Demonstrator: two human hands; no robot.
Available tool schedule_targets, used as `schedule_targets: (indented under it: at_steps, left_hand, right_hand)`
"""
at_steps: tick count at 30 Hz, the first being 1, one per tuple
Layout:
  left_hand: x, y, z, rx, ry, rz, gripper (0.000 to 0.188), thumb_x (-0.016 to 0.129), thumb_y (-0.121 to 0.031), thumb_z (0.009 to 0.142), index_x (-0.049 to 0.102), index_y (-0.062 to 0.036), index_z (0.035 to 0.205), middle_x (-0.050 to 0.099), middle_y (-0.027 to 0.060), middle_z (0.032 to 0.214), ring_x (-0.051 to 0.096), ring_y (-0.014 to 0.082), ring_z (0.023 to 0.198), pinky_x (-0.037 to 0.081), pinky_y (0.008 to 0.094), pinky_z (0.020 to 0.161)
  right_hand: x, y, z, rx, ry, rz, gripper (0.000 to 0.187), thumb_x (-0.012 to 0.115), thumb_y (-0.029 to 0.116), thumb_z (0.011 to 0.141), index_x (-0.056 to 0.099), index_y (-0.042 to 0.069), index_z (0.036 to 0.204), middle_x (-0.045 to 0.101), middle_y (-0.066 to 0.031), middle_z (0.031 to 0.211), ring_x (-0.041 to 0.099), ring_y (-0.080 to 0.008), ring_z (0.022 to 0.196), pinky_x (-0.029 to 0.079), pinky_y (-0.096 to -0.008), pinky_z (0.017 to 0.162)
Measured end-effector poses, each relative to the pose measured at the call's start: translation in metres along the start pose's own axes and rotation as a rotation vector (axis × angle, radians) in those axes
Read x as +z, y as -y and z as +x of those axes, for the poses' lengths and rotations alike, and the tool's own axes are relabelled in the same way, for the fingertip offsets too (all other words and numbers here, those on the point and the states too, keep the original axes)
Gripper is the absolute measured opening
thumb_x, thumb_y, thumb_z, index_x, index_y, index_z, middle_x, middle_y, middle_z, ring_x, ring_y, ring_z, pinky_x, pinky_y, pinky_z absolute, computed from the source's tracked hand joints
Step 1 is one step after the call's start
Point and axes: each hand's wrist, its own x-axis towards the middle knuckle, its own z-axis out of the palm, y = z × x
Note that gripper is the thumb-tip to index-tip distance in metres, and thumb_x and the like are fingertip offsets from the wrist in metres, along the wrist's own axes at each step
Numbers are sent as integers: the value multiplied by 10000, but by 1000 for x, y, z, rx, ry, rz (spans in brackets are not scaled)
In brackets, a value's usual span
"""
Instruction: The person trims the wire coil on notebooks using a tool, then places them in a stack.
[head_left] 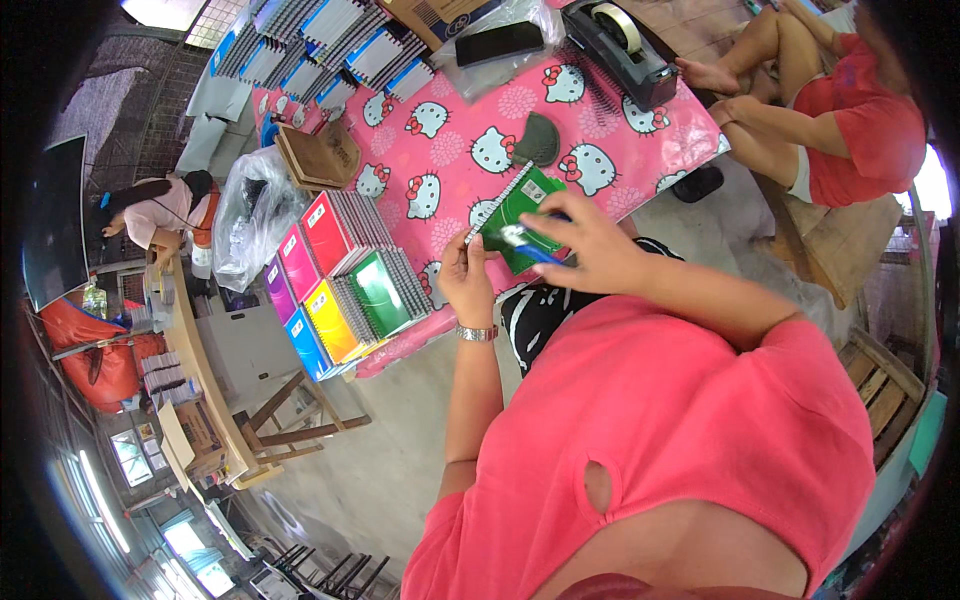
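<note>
A green spiral notebook [522, 212] is tilted over the near edge of the pink table. My left hand [466, 275] pinches the lower end of its white coil binding. Blue-handled pliers [538, 252] are in my right hand [600, 245], which is closed round the handles. Their bright metal head lies over the green cover, close to the coil; whether it touches the wire I cannot tell. Left of my left hand stand stacks of spiral notebooks [345, 285] in red, pink, purple, yellow, green and blue. A dark green curved piece [537, 140] lies just beyond the notebook.
The table has a pink patterned cover [450, 160]. Toward its far side are more notebook stacks [310, 50], a black phone [500, 44] and a tape dispenser [625, 50]. A wooden holder [318, 155] stands at the left edge. One person [840, 120] sits at right, another [170, 215] at left.
</note>
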Motion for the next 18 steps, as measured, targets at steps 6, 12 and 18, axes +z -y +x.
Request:
schedule_targets:
  at_steps: [6, 12, 18]
  left_hand:
    - [-6, 8, -5, 27, 14, -13, 250, 540, 91, 905, 597, 66, 1147, 653, 81, 975, 626, 120, 873, 512, 246, 790]
    - [-10, 17, -8, 76, -17, 116, 233, 554, 106, 887, 628, 63, 1104, 639, 66, 994, 621, 119, 884, 501, 239, 778]
    - [-6, 12, -15, 139, -69, 179, 222, 562, 111, 876, 650, 59, 1073, 640, 81, 995, 624, 127, 876, 508, 253, 767]
  right_hand:
    - [22, 12, 14, -122, 164, -198, 584, 725, 312, 771, 555, 60, 1270, 508, -138, 1177, 496, -329, 1045, 421, -443, 923]
    - [23, 24, 11, -124, 125, -268, 563, 713, 283, 733, 579, 23, 1213, 537, -136, 1086, 511, -312, 1036, 423, -444, 896]
    - [21, 27, 7, 108, 315, -65, 456, 650, 268, 843, 575, 17, 1216, 563, -132, 1017, 569, -258, 954, 480, -423, 851]
